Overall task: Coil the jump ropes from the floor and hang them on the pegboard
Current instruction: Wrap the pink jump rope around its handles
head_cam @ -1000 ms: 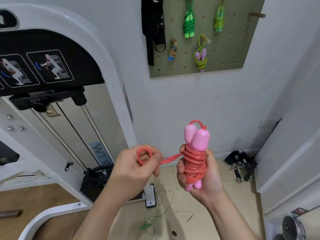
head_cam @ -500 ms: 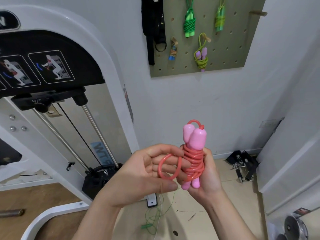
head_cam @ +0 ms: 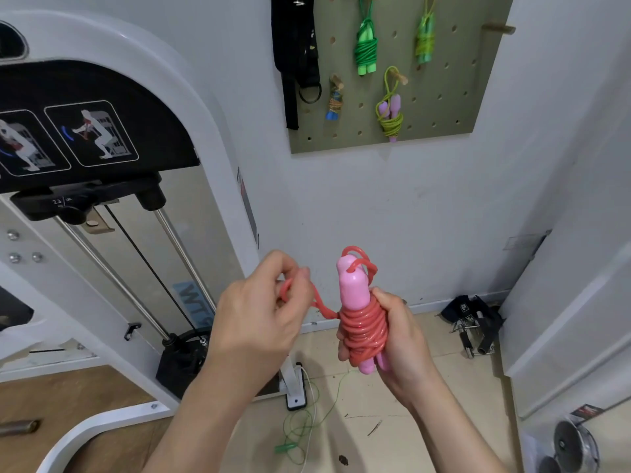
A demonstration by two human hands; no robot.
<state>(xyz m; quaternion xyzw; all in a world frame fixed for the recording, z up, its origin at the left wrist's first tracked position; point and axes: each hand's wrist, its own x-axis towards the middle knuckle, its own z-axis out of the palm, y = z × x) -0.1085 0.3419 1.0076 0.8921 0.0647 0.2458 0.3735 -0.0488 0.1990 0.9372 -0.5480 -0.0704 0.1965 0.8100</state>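
The right hand (head_cam: 396,332) clasps the coiled pink jump rope (head_cam: 363,322) upright, below the pegboard (head_cam: 450,107); the left hand (head_cam: 263,315) pinches its loose end loop; pull that loop snug, keep the coils squeezed, then aim for the free peg (head_cam: 498,28).

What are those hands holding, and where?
The right hand grips the pink jump rope round its wrapped handles; the left hand pinches its loose end loop.
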